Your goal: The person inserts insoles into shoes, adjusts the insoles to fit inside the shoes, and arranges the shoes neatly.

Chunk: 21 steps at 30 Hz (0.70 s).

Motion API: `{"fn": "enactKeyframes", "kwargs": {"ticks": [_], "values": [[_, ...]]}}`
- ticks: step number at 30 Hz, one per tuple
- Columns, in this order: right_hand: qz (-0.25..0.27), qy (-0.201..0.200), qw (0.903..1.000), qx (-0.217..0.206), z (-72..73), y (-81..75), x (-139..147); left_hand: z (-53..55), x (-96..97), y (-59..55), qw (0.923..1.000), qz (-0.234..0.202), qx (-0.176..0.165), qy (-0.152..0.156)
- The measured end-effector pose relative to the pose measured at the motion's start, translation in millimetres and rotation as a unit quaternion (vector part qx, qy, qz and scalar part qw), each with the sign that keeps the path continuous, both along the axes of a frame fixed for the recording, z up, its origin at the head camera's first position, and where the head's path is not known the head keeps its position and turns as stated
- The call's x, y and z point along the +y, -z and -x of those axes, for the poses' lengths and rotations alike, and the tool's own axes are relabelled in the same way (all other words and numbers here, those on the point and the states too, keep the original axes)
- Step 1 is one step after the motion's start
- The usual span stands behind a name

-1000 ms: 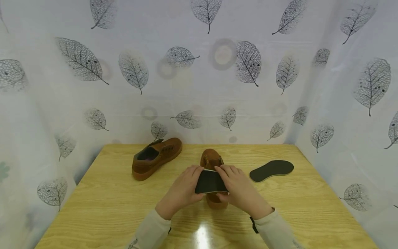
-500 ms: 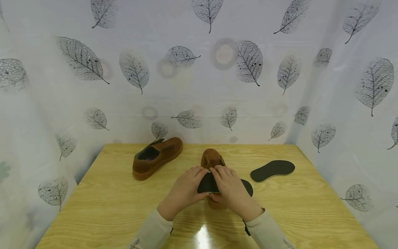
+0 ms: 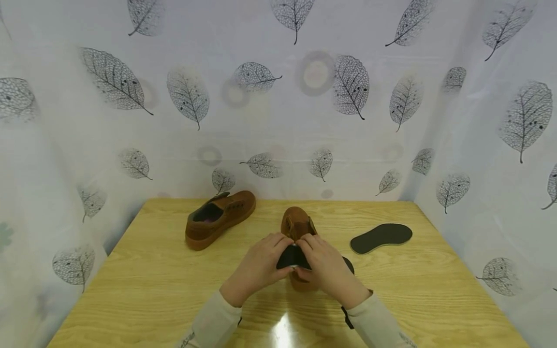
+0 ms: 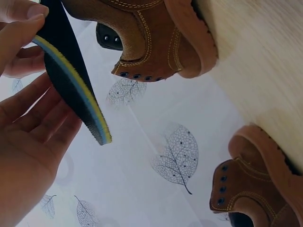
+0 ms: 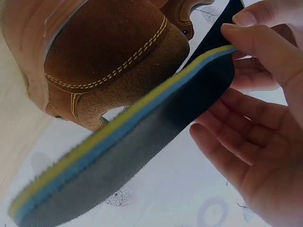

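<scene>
Both hands hold a black insole with a yellow and blue layered edge (image 5: 142, 135) above a brown shoe (image 3: 298, 221) that lies toe away on the table. My left hand (image 3: 258, 261) pinches one side of it between thumb and fingers, the thumb on the near edge. My right hand (image 3: 325, 265) grips it close beside the left, and the insole's rounded end shows past the right knuckles. Between the hands the insole (image 3: 290, 257) curves. In the left wrist view, the fingers (image 4: 42, 113) lie along its far face. The hands and insole hide much of the shoe's opening.
A second brown shoe (image 3: 219, 220) stands at the back left of the wooden table (image 3: 165, 285). Another black insole (image 3: 381, 238) lies flat at the back right. A white leaf-print curtain (image 3: 278, 121) encloses the table's back and sides.
My right hand has shifted left along the insole, closer to the left hand, so the insole's end now sticks out on the right. The shoes and the other insole stay put.
</scene>
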State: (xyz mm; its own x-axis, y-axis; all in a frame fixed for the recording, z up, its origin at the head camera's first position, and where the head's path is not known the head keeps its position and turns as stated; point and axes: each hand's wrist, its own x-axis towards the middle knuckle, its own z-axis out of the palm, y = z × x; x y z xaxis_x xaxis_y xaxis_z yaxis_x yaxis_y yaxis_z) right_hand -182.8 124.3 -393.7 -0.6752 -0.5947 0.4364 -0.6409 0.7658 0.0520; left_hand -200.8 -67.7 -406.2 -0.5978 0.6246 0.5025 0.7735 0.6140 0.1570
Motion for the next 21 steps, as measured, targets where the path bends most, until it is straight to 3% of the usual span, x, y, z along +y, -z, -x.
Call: {"fn": "enactKeyframes", "kwargs": {"ticks": [10,21], "values": [[0.018,-0.005,0.9998,-0.011,-1.7,-3.8,5.1,2.2,-2.6,1.3,0.9995,-0.022,0.021,0.010],[0.089,0.038,0.9952,0.013,1.8,-8.3,27.4,7.6,-14.7,1.9,0.9913,-0.108,0.063,-0.042]]}}
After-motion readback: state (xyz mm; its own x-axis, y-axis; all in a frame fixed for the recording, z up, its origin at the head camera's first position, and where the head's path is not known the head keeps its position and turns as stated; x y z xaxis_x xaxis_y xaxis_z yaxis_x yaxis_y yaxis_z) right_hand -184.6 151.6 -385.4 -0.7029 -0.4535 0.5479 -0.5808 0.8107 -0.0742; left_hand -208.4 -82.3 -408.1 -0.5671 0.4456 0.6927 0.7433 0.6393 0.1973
